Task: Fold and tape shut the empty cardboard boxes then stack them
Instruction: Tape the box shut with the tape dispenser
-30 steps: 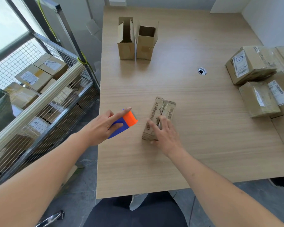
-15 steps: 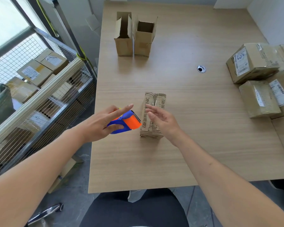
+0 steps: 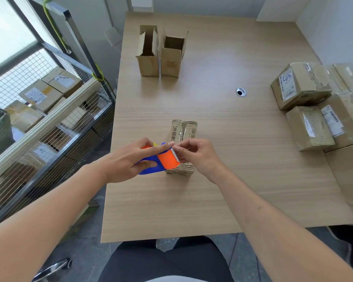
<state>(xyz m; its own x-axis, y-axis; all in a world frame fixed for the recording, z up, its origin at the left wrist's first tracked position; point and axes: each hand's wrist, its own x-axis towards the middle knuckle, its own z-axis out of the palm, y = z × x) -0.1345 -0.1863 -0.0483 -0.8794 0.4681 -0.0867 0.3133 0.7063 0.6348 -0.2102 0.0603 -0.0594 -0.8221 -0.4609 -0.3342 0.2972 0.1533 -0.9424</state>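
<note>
On the wooden table [image 3: 222, 190] there are 3 unsealed cardboard boxes in play. 1 small box [image 3: 183, 131] lies flat near the middle of the table's near half, its long axis running away from the person toward the far edge, its printed top face up with a seam down the middle. Its near end is hidden behind the hands. 2 open boxes stand upright at the far left of the table, touching side by side: the left open box [image 3: 148, 58] and the right open box [image 3: 172, 55], both with flaps raised and mouths pointing up.

There is 1 tape dispenser [image 3: 163, 160], orange and blue, held just above the near end of the small box, with its serrated white blade pointing right. The left hand [image 3: 128, 159] grips the dispenser, thumb under the blue handle and index finger stretched straight along the top. The right hand [image 3: 200, 155] sits just beside the blade, its thumb and fingers curled and pinched together at the blade edge; whether tape lies between them is too fine to tell.

At the right edge of the table a cluster of at least 4 sealed parcels [image 3: 302, 84] with labels lies packed together. 1 round cable grommet [image 3: 241, 92] sits in the tabletop between the open boxes and the parcels. Left of the table, 1 wire cage cart [image 3: 49, 123] holds more labelled cartons.
</note>
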